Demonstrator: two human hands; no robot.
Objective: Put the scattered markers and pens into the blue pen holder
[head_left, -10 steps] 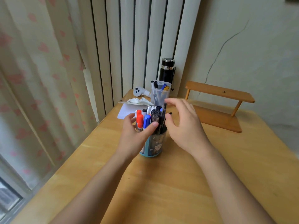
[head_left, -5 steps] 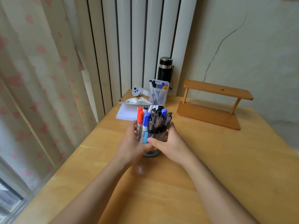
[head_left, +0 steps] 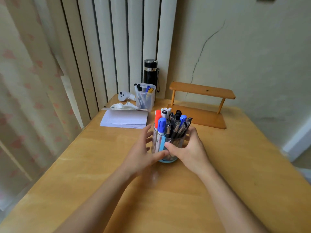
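Observation:
The blue pen holder (head_left: 168,159) stands upright on the wooden table (head_left: 168,199), just ahead of me. It is packed with markers and pens (head_left: 170,125): a red-capped one, blue-capped ones and several black pens. My right hand (head_left: 190,152) is wrapped around the holder's right side and front. My left hand (head_left: 143,153) is at its left side with the fingers spread apart; only the thumb lies against the lower front of the holder.
Behind the holder lie a stack of white paper (head_left: 124,119), a crumpled tissue (head_left: 125,105) and a white controller (head_left: 123,95). A clear box with pens (head_left: 145,98), a black bottle (head_left: 150,73) and a small wooden shelf (head_left: 200,105) stand at the back. Curtains hang along the table's left edge.
Both hands dropped from the pen tops to the holder's body. The left hand's fingers have since come off its side and spread. The view has tilted slightly.

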